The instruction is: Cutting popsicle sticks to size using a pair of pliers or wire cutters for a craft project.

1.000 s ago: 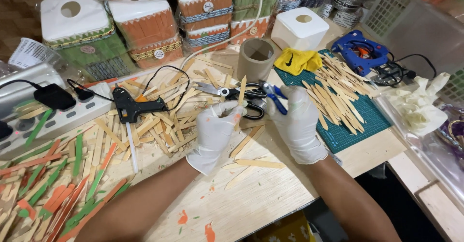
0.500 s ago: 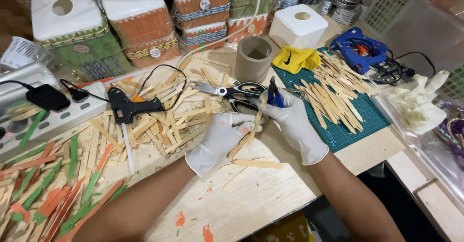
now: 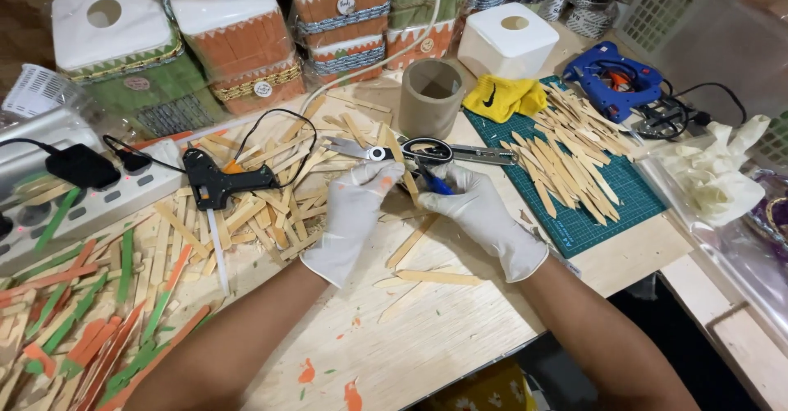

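Over the pale plywood tabletop (image 3: 427, 337), the white-gloved left hand (image 3: 353, 214) pinches a thin flat wooden stick (image 3: 404, 169) while the white-gloved right hand (image 3: 476, 214) grips a blue-handled cutter (image 3: 435, 183) against it; steadying the stick near the blade should give a cleaner trim.

two glue guns (image 3: 215, 181) (black, blue (image 3: 611, 74)), one scissors (image 3: 427, 151)

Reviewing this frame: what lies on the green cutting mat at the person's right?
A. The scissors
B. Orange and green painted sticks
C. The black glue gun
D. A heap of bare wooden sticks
D: bare wooden sticks are heaped on the green cutting mat, while the black glue gun lies off it, left of both gloved hands.
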